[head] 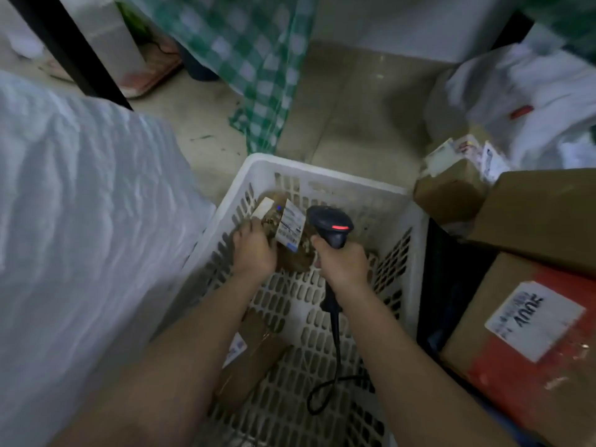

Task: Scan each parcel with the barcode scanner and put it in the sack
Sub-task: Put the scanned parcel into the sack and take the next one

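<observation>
We see a big white sack filling the left side of the frame, its woven cloth bunched and wrinkled. Beside it, at lower centre, stands a white slotted plastic basket on the tiled floor. Along the right edge we find stacked cardboard boxes, the nearest a box with a red panel and a white label. Above them in the upper right lies a heap of white plastic bags, and a green checked cloth hangs at upper centre. Inside the basket, near its lower left wall, we make out a brown parcel lying flat under the left forearm. Higher up, toward the basket's far left corner, our left hand grips a smaller brown parcel with a white label, fingers curled over its left end. Just to its right, our right hand is wrapped round the handle of the black barcode scanner, whose head shows a red light and faces the label; its cable trails down the basket floor.
</observation>
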The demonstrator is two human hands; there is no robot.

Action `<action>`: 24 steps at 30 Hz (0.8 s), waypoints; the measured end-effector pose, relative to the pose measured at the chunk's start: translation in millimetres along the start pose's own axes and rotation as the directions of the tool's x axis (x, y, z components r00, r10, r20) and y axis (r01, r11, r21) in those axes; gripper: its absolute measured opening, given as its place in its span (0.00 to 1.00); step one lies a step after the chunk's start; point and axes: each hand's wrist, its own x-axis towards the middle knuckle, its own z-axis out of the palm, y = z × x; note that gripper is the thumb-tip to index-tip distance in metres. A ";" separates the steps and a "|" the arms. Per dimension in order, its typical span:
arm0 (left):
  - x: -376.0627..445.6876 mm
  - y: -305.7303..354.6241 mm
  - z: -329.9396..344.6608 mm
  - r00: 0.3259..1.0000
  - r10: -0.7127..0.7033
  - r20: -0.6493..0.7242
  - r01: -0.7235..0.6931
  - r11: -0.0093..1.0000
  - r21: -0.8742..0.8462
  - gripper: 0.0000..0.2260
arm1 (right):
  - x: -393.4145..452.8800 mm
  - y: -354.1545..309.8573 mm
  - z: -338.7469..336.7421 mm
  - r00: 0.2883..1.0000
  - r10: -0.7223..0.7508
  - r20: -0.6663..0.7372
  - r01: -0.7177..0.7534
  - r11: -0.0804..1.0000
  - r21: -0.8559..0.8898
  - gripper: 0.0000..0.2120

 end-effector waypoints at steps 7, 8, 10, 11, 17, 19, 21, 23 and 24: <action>-6.1 4.8 22.1 0.999 0.014 0.038 -0.007 0.987 -0.163 0.20 | 7.9 7.2 1.3 0.998 0.010 -0.057 -0.004 0.994 0.105 0.16; -7.7 7.1 22.9 0.998 0.019 0.053 -0.008 0.981 -0.194 0.20 | 6.8 8.3 -1.6 0.998 0.029 -0.053 -0.022 0.991 0.128 0.15; -13.3 11.4 17.0 1.000 0.015 0.027 -0.008 0.972 -0.233 0.18 | 1.5 9.5 -6.9 0.998 0.051 -0.030 -0.045 0.984 0.175 0.14; -16.2 13.1 11.7 1.000 0.004 -0.001 -0.004 0.968 -0.252 0.17 | -2.7 9.4 -9.4 0.999 0.051 -0.013 -0.048 0.979 0.197 0.13; -51.8 34.7 -42.6 0.996 0.008 -0.092 -0.040 0.938 -0.345 0.15 | -51.6 -10.8 -30.2 1.000 -0.003 0.001 0.003 0.966 0.259 0.08; -71.1 47.7 -67.3 0.989 0.046 -0.143 -0.096 0.927 -0.362 0.17 | -75.9 -25.6 -41.6 0.999 -0.045 -0.031 0.052 0.959 0.278 0.10; -94.5 60.8 -94.6 0.979 0.109 -0.171 -0.169 0.906 -0.388 0.19 | -104.3 -41.5 -55.9 0.993 -0.099 -0.071 0.114 0.957 0.267 0.12; -118.9 72.2 -124.0 0.967 0.178 -0.184 -0.242 0.867 -0.435 0.19 | -134.9 -56.2 -72.0 0.978 -0.172 -0.117 0.198 0.941 0.276 0.08; -132.4 77.9 -141.3 0.960 0.208 -0.190 -0.274 0.842 -0.464 0.19 | -150.9 -62.8 -80.0 0.968 -0.204 -0.145 0.238 0.929 0.283 0.05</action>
